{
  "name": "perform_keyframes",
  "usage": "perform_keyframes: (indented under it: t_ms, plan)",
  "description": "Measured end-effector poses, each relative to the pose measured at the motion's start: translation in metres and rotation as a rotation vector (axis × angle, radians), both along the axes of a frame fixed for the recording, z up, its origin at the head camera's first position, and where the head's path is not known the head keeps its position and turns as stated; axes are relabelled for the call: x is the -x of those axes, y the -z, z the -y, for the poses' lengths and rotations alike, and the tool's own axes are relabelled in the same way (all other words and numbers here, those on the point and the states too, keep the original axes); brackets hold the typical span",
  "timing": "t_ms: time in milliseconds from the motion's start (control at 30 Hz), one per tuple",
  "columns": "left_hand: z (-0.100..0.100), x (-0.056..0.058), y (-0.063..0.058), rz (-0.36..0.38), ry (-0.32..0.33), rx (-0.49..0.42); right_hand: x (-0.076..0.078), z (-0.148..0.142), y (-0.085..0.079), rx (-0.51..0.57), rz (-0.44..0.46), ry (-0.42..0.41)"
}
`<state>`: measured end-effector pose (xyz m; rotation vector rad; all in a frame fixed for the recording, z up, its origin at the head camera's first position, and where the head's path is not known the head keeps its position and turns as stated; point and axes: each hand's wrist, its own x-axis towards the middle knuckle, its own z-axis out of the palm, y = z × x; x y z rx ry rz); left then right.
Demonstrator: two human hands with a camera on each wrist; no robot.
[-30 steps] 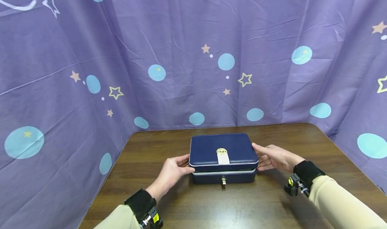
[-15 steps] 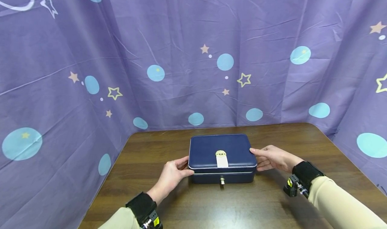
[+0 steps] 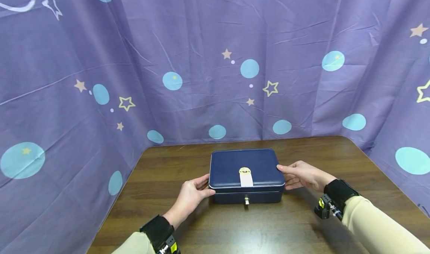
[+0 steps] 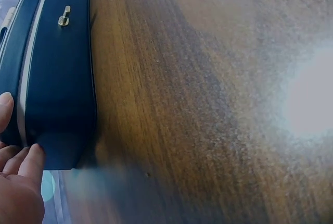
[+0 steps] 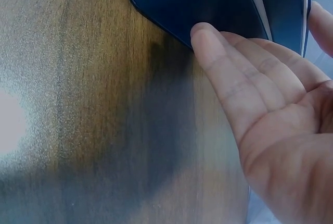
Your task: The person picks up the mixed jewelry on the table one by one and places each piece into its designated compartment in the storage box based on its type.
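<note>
A navy jewelry box with pale piping rests on the table in the head view, its lid lying level on the base. On the lid lies a white strap with a gold clasp plate; a small gold turn latch sits on the front face. My left hand grips the box's left side, thumb at the lid's front corner, fingers along the side. At the opposite side, my right hand holds the lid's edge with the thumb on top, fingers against the side wall.
The brown wooden table carries the box near its middle. A purple curtain with stars and blue dots hangs behind and along both sides. Each wrist wears a black strap with a small camera.
The lid has come down onto the base, and the gap along the front has gone. Both hands have sunk slightly with it; the right thumb has moved a little lower along the lid's edge.
</note>
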<state>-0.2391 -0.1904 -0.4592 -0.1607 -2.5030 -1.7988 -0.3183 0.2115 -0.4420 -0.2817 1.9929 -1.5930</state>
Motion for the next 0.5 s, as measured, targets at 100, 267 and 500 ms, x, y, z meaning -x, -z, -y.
perform_keyframes:
  t_ms: [100,267,500]
  plan:
    - [0.0,-0.001,0.001,0.001,0.001,-0.034,0.0,0.001,0.0,0.001,-0.003,0.001]
    - [-0.001,-0.002,0.004,-0.005,0.007,-0.057,0.0,0.001,0.001,-0.005,-0.008,0.005]
    - [-0.001,-0.001,0.01,-0.029,0.015,-0.055,-0.001,0.002,0.002,-0.024,-0.023,0.011]
